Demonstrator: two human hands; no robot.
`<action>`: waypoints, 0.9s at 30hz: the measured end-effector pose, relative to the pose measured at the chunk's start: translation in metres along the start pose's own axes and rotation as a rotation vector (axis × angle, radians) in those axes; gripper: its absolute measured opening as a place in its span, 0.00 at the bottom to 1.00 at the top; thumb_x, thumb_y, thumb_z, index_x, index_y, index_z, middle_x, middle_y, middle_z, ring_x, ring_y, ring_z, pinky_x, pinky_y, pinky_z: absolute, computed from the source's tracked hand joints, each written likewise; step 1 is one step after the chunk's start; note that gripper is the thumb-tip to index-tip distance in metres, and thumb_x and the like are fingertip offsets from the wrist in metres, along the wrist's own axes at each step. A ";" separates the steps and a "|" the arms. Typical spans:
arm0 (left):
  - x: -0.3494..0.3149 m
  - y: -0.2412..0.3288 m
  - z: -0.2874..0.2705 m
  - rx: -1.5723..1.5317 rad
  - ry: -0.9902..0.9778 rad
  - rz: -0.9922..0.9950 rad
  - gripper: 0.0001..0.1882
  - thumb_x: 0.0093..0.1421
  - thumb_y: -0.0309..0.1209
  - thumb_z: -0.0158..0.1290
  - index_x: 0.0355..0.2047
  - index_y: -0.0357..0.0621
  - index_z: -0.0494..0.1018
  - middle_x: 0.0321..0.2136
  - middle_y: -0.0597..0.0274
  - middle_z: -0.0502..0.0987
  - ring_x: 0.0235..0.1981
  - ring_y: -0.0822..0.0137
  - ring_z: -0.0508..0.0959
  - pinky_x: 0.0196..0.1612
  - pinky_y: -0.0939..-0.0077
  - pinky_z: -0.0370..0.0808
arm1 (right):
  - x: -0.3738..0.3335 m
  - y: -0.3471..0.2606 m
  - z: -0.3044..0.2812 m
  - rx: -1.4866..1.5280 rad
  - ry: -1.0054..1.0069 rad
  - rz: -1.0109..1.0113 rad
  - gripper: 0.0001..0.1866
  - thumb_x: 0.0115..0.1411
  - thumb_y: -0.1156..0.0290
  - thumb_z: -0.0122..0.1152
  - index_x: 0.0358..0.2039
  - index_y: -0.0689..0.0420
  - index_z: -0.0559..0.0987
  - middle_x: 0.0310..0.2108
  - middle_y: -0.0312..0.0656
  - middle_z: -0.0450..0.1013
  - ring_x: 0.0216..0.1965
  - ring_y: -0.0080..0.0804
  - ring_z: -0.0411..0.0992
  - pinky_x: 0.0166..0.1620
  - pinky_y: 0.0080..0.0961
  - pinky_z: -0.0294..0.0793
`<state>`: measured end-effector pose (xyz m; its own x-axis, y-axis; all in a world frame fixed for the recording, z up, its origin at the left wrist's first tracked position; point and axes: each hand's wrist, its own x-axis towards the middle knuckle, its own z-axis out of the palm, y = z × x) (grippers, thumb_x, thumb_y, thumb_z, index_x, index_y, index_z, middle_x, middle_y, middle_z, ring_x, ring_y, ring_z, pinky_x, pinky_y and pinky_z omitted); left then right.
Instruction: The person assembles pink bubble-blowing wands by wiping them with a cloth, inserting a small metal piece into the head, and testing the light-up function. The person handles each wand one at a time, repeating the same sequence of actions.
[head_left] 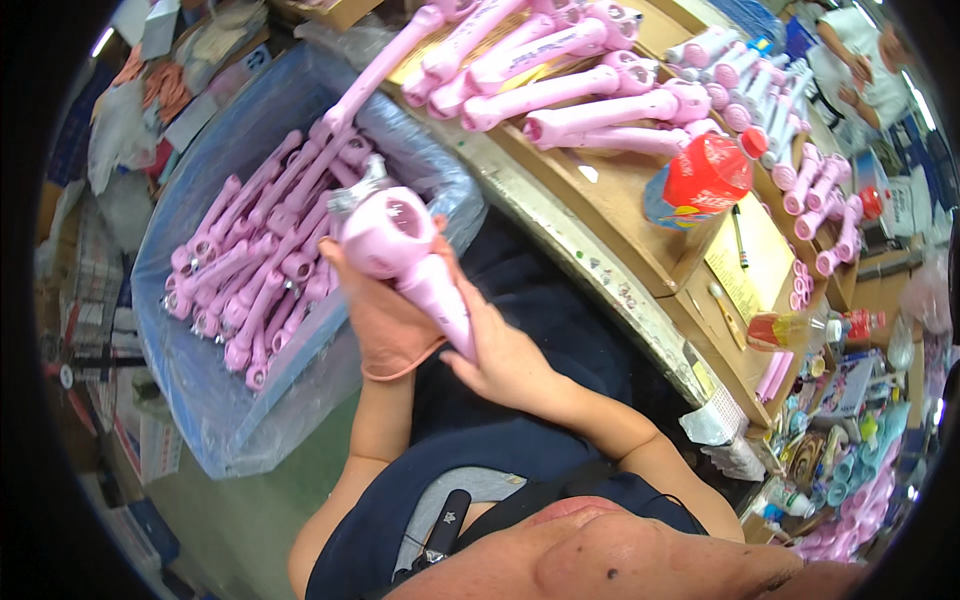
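My left hand (385, 315), in an orange glove, is closed around a pink plastic housing (435, 292) with a long handle and a round, hollow head. A crumpled silvery-grey piece (362, 185) shows at the head's upper edge; whether it is part of the housing I cannot tell. My bare right hand (500, 350) wraps the handle lower down, from the right side. Below and to the left stands a bin lined with blue plastic (240, 435), heaped with similar pink housings (265, 245). The held one is over the bin's right side.
A workbench (600, 255) runs along the right, with more pink housings (590, 100) piled at its far end. On it are a red-labelled bottle (700, 180), a pen (740, 237), yellow paper (750, 265) and a brush (727, 315). Another person (860, 70) stands at the far right.
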<state>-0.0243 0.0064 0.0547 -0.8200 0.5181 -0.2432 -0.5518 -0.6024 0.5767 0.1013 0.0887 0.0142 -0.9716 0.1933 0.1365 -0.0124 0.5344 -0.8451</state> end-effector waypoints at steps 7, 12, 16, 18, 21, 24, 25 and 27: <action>0.013 0.014 -0.034 0.566 -0.027 0.391 0.24 0.63 0.34 0.55 0.52 0.32 0.61 0.41 0.53 0.78 0.48 0.60 0.77 0.59 0.60 0.68 | -0.007 0.029 -0.027 0.392 -0.001 0.078 0.41 0.53 0.62 0.72 0.62 0.62 0.61 0.51 0.49 0.71 0.52 0.35 0.72 0.54 0.30 0.70; -0.007 -0.008 -0.054 0.052 -0.112 -0.004 0.30 0.70 0.47 0.44 0.59 0.34 0.53 0.52 0.42 0.70 0.54 0.53 0.73 0.61 0.64 0.70 | 0.088 0.038 -0.092 0.336 0.658 -0.069 0.47 0.57 0.68 0.65 0.67 0.66 0.46 0.61 0.58 0.56 0.62 0.44 0.59 0.63 0.37 0.58; -0.020 -0.026 -0.061 0.175 -0.208 -0.165 0.25 0.69 0.43 0.44 0.57 0.35 0.60 0.49 0.53 0.73 0.50 0.55 0.74 0.63 0.61 0.65 | 0.174 0.070 -0.137 -0.093 0.917 -0.010 0.42 0.52 0.74 0.60 0.64 0.68 0.52 0.63 0.62 0.46 0.65 0.57 0.48 0.67 0.40 0.50; -0.026 -0.031 -0.064 0.571 -0.337 -0.098 0.22 0.67 0.35 0.48 0.57 0.34 0.63 0.45 0.65 0.77 0.45 0.63 0.75 0.64 0.62 0.59 | 0.199 0.091 -0.147 -0.016 0.973 0.122 0.38 0.53 0.74 0.58 0.62 0.71 0.54 0.64 0.66 0.43 0.67 0.59 0.46 0.67 0.39 0.50; -0.034 -0.035 -0.064 1.255 -0.483 0.254 0.21 0.65 0.32 0.53 0.52 0.32 0.64 0.41 0.65 0.78 0.40 0.67 0.76 0.57 0.70 0.65 | 0.223 0.119 -0.156 -0.076 1.060 0.186 0.37 0.55 0.71 0.59 0.61 0.72 0.56 0.64 0.69 0.42 0.67 0.61 0.46 0.67 0.40 0.50; -0.036 -0.037 -0.055 0.769 -0.328 0.044 0.20 0.65 0.35 0.56 0.46 0.31 0.62 0.38 0.57 0.77 0.38 0.67 0.77 0.46 0.77 0.75 | 0.222 0.126 -0.157 -0.051 1.019 0.177 0.37 0.55 0.64 0.62 0.60 0.71 0.60 0.65 0.67 0.43 0.67 0.60 0.46 0.67 0.40 0.51; -0.034 -0.037 -0.050 0.516 -0.248 -0.103 0.19 0.66 0.35 0.55 0.46 0.32 0.62 0.37 0.57 0.76 0.38 0.66 0.78 0.46 0.77 0.76 | 0.215 0.122 -0.154 -0.002 0.997 0.164 0.38 0.55 0.61 0.64 0.59 0.70 0.61 0.65 0.66 0.43 0.67 0.59 0.46 0.67 0.39 0.52; -0.027 -0.036 -0.038 0.233 -0.060 -0.329 0.16 0.67 0.36 0.52 0.45 0.36 0.63 0.37 0.57 0.75 0.41 0.63 0.78 0.48 0.77 0.77 | 0.186 0.107 -0.136 -0.136 0.906 0.071 0.30 0.60 0.58 0.61 0.55 0.67 0.67 0.62 0.64 0.53 0.64 0.56 0.53 0.66 0.40 0.54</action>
<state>0.0126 -0.0088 0.0110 -0.5912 0.6991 -0.4023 -0.7282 -0.2481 0.6389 -0.0485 0.2936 0.0199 -0.4112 0.7700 0.4879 0.1244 0.5776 -0.8068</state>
